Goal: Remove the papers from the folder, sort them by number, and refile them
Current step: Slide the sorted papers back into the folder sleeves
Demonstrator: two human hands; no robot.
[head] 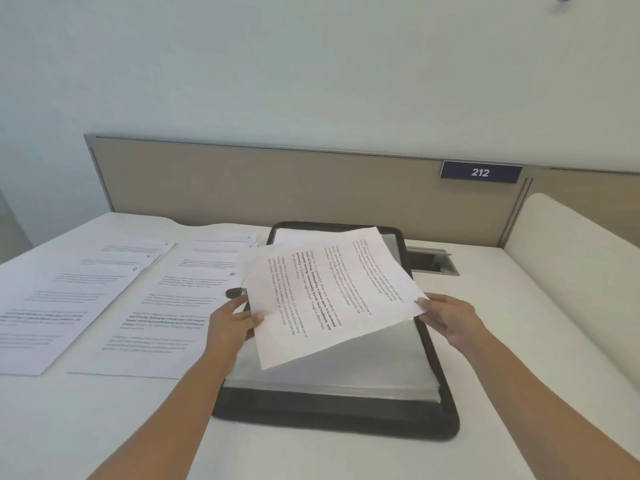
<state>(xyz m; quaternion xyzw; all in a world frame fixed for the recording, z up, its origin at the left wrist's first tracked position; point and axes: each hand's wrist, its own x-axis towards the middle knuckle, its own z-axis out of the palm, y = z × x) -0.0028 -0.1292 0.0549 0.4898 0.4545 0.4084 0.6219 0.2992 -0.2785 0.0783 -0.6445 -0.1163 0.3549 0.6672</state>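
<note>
Two hands on one sheet (332, 296). The left hand (235, 323) grips its left edge with fingers curled round the margin, and the right hand (446, 317) pinches the far right corner between thumb and fingertips. Both are closed on the paper and hold nothing else. Holding it by opposite sides keeps the sheet flat and taut, likely so it can be read or turned without creasing. It is printed side up with the text running sideways to the viewer, tilted, and lifted clear above the folder (332, 414). Both forearms reach in from the near edge, the left wrist bent inward and the right extended, palm side low. The folder is a black zip case lying open on the desk (311, 455) directly under the sheet. Its clear sleeves (346, 375) are stacked inside, and a white page shows at the far end. Whether more papers remain in the sleeves cannot be told. Left of the folder, two fanned groups of printed papers lie on the desk, the inner pile (166, 306) just beside the folder and the outer pile (69, 299) beyond it. They are staggered so the handwritten corner numbers show, which suits sorting. Judged stage: removal or sorting, refiling not begun. Behind stand a beige partition (277, 188) with a plate (480, 172) reading 212, and a cable hatch (429, 261).
</note>
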